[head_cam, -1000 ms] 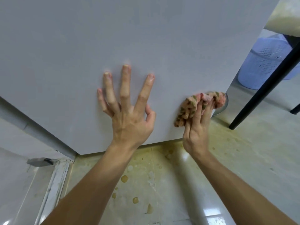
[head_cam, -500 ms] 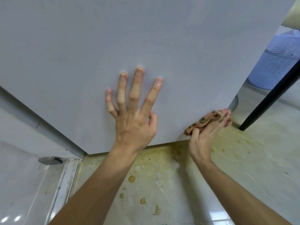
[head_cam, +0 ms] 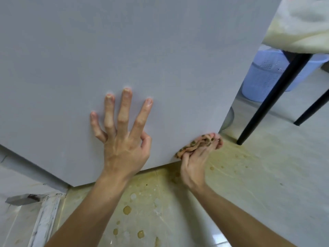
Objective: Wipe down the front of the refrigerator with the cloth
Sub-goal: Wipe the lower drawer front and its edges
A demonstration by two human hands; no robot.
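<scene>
Gripping the bunched cloth point(head_cam: 197, 144) in the curled right hand point(head_cam: 194, 163), at 5 o'clock on the refrigerator point(head_cam: 142, 50) front's bottom corner. Bracing with the left hand point(head_cam: 124, 145), splayed flat, holding nothing. Probably near finishing; cannot tell about higher up.

One flat grey refrigerator front point(head_cam: 124, 41), one pink-brown patterned cloth point(head_cam: 199, 144), two bare hands point(head_cam: 124, 150) point(head_cam: 194, 163), one blue perforated plastic basket point(head_cam: 263, 75), two black legs point(head_cam: 270, 97) point(head_cam: 311, 111).

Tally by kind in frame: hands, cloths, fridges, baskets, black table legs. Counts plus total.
Hands: 2 (left hand, right hand)
Cloth: 1
Refrigerator: 1
Blue basket: 1
Black legs: 2
Total: 7
</scene>
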